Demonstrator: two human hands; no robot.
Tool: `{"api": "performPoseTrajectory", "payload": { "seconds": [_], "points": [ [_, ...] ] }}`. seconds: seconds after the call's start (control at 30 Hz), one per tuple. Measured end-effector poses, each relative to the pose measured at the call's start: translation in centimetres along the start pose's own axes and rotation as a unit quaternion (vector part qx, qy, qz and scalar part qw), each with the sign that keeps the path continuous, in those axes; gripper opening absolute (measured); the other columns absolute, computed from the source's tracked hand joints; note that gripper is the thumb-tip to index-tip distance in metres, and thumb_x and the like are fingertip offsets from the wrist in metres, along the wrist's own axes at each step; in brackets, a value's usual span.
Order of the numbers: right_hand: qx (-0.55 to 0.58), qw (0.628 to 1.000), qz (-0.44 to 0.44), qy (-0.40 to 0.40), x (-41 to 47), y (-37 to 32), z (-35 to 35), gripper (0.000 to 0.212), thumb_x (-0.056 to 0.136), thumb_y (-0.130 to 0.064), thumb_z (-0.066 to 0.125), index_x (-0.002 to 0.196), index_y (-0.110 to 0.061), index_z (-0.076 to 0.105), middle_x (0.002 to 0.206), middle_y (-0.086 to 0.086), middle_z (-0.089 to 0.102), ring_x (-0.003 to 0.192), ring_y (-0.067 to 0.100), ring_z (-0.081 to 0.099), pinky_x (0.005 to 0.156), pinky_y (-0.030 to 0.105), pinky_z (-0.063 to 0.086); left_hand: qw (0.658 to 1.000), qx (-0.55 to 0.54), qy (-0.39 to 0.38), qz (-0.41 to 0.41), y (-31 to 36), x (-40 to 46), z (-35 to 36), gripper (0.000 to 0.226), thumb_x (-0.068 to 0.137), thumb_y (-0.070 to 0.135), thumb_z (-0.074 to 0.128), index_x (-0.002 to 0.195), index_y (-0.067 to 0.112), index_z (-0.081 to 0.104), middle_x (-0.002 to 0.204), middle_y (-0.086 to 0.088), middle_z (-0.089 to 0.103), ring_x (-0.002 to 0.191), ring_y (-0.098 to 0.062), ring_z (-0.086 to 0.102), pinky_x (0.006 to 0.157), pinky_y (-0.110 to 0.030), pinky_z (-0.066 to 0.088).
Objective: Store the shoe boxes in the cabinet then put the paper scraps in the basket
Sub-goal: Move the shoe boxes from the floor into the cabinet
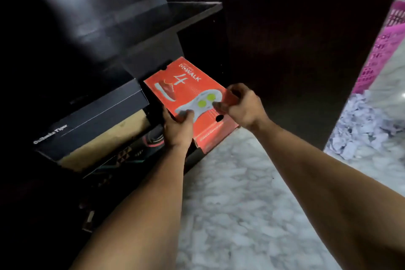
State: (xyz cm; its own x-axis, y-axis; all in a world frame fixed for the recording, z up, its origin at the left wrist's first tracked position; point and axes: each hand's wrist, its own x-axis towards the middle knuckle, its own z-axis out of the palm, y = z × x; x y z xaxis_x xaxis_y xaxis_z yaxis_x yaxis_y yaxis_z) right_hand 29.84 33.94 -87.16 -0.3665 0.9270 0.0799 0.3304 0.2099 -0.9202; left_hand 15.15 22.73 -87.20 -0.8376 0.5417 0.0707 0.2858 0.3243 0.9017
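Two hands, left hand (178, 126), right hand (242, 105), gripping one red box (186, 87), perhaps three boxes stacked

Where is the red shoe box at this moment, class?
In the head view the red shoe box sits centre frame at the dark cabinet's opening, right of the black shoe box, gripped by the left hand and right hand.

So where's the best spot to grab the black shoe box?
Probably by the two long sides of the black shoe box, near its front end, coming from the open front of the cabinet. That end sticks out toward you; the orange shoe box crowds its right side.
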Motion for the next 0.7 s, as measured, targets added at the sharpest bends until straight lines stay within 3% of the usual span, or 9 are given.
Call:
{"api": "performPoseTrajectory", "payload": {
  "seconds": [0.07, 0.17, 0.27, 0.37, 0.47, 0.6, 0.7],
  "points": [
    [0.027, 0.999, -0.005, -0.021, 2.2, 0.4, 2.6, 0.062, 0.064, -0.056, 0.089, 0.116, -0.032, 0.065, 0.105, -0.011, 0.075, 0.097, 0.008, 0.073, 0.097, 0.036, 0.057, 0.999, 0.043, -0.031, 0.006, -0.3, 2.3, 0.1, 0.077, 0.095, 0.042, 0.064, 0.160, 0.025, 0.026, 0.152, -0.010, 0.051, 0.138, -0.032, 0.049, 0.107, -0.032, 0.038],
    [0.063, 0.997, -0.022, -0.038, 4.9, 0.9, 5.3, 0.050, 0.081, -0.045, 0.083, 0.124, -0.026, 0.064, 0.098, -0.013, 0.073, 0.090, 0.003, 0.071, 0.096, 0.035, 0.058, 0.995, 0.084, -0.051, -0.020, -0.6, 5.6, 0.7, 0.073, 0.102, 0.049, 0.050, 0.163, 0.027, 0.015, 0.154, -0.014, 0.048, 0.138, -0.038, 0.048, 0.107, -0.040, 0.040],
    [0.057, 0.996, -0.051, -0.042, 7.3, 0.9, 7.5, 0.052, 0.090, -0.047, 0.074, 0.134, -0.023, 0.060, 0.086, -0.020, 0.071, 0.082, -0.004, 0.069, 0.089, 0.032, 0.059, 0.993, 0.087, -0.052, -0.052, -0.3, 8.3, 1.1, 0.072, 0.104, 0.051, 0.042, 0.163, 0.028, 0.007, 0.150, -0.011, 0.050, 0.128, -0.038, 0.055, 0.098, -0.049, 0.054],
    [0.038, 0.997, -0.046, -0.040, 9.4, 0.8, 9.5, 0.065, 0.079, -0.076, 0.066, 0.133, -0.043, 0.056, 0.106, -0.005, 0.072, 0.092, 0.012, 0.072, 0.087, 0.039, 0.062, 0.992, 0.055, -0.068, -0.091, 0.2, 10.0, 0.7, 0.074, 0.103, 0.053, 0.043, 0.162, 0.037, 0.000, 0.142, 0.001, 0.047, 0.121, -0.033, 0.053, 0.088, -0.058, 0.059],
    [0.037, 0.998, -0.040, -0.035, 11.4, 2.4, 10.5, 0.079, 0.061, -0.098, 0.051, 0.128, -0.056, 0.049, 0.120, 0.003, 0.063, 0.101, 0.024, 0.071, 0.084, 0.046, 0.062, 0.993, 0.055, -0.057, -0.087, 0.2, 10.8, 1.4, 0.078, 0.102, 0.054, 0.046, 0.162, 0.036, 0.000, 0.151, -0.009, 0.048, 0.125, -0.038, 0.055, 0.091, -0.056, 0.058],
    [-0.002, 0.999, -0.044, 0.008, 10.2, 1.4, 10.7, 0.053, 0.081, -0.083, 0.050, 0.128, -0.058, 0.046, 0.127, 0.006, 0.051, 0.113, 0.032, 0.063, 0.092, 0.052, 0.057, 0.993, 0.054, -0.052, -0.091, 0.3, 10.9, 1.9, 0.076, 0.104, 0.049, 0.045, 0.162, 0.036, -0.003, 0.148, -0.012, 0.050, 0.113, -0.039, 0.062, 0.077, -0.057, 0.062],
    [0.001, 0.999, -0.044, 0.020, 10.3, 1.5, 10.7, 0.051, 0.082, -0.078, 0.049, 0.128, -0.057, 0.046, 0.126, 0.006, 0.050, 0.111, 0.033, 0.064, 0.089, 0.051, 0.059, 0.991, 0.059, -0.066, -0.099, 0.8, 10.6, 1.6, 0.075, 0.104, 0.049, 0.043, 0.161, 0.036, -0.005, 0.143, -0.007, 0.052, 0.104, -0.035, 0.063, 0.076, -0.057, 0.062]
  ]
}}
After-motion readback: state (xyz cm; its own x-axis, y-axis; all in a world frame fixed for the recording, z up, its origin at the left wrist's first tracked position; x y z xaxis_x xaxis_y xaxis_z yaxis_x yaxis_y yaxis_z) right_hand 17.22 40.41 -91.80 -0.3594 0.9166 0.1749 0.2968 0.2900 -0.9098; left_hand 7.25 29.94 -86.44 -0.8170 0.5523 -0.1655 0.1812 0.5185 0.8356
